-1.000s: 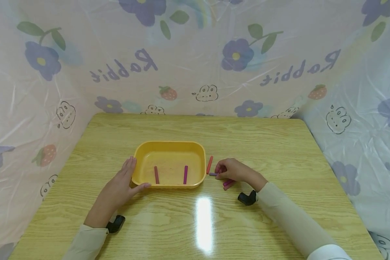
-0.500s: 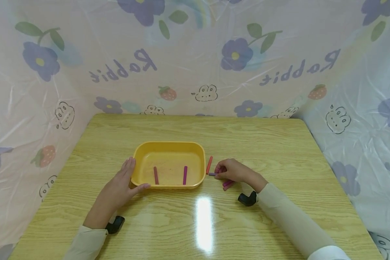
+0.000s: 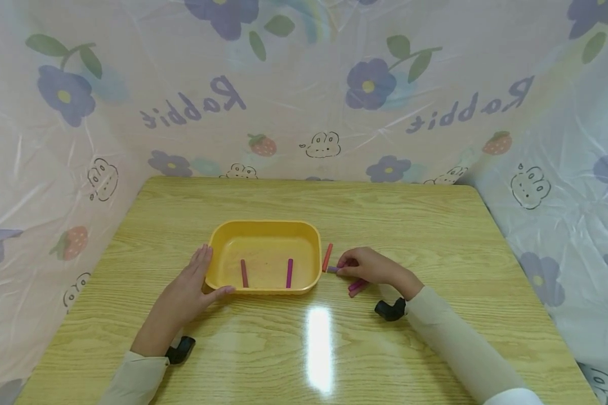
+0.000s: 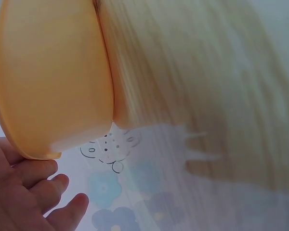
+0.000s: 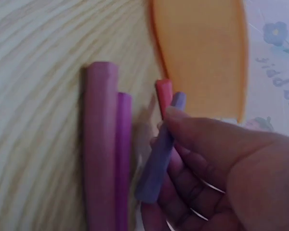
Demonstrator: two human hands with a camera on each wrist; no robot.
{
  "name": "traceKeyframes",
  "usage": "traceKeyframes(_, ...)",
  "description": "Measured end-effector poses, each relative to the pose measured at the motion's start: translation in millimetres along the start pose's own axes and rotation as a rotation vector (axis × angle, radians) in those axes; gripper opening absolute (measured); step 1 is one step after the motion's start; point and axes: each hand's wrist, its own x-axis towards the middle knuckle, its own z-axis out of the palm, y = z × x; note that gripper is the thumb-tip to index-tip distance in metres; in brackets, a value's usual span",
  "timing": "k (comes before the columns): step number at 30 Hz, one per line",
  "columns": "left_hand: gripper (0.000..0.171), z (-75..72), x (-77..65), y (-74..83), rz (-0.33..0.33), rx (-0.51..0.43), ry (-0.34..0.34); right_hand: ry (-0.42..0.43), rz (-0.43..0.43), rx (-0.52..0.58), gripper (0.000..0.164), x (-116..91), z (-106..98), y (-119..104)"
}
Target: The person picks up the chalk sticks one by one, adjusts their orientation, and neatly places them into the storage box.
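Note:
A yellow tray (image 3: 263, 226) sits mid-table with a dark red stick (image 3: 244, 273) and a magenta stick (image 3: 289, 273) inside. My left hand (image 3: 192, 284) lies flat against the tray's left side (image 4: 48, 86), thumb along its front rim. My right hand (image 3: 367, 266) is just right of the tray and pinches a lavender stick (image 3: 331, 270) (image 5: 159, 154) between thumb and fingers. An orange-red stick (image 3: 326, 256) (image 5: 164, 94) lies on the table beside the tray. Two pink-purple sticks (image 3: 357, 287) (image 5: 108, 144) lie side by side under that hand.
The wooden table (image 3: 436, 225) is walled on three sides by a flowered plastic sheet (image 3: 304, 84). A bright glare spot (image 3: 319, 343) lies on the near tabletop. Black wrist camera mounts (image 3: 390, 309) sit under both forearms.
My right hand has shifted slightly to the right and keeps the lavender stick pinched. The left hand and the tray have not moved.

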Motion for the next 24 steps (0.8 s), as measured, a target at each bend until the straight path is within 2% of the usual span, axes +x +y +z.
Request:
traceKeyframes(5, 0.107, -0.1, -0.2, -0.4, 0.01, -0.003, 0.007, 0.043, -0.008, 0.037, 0.018, -3.1, -6.2, 1.5)
traceKeyframes(8, 0.107, 0.0, -0.2, -1.0, 0.011, -0.004, 0.01, 0.056, 0.005, 0.102, 0.023, -4.2, -9.8, 0.4)
traceKeyframes(18, 0.107, -0.5, 0.8, -1.4, 0.007, -0.005, 0.0, 0.002, 0.058, 0.491, 0.034, -8.0, -10.4, -4.2)
traceKeyframes(24, 0.107, -0.7, 0.3, -1.7, 0.015, 0.001, 0.001, -0.014, 0.063, 0.648, 0.043, -7.7, -6.7, -7.3)
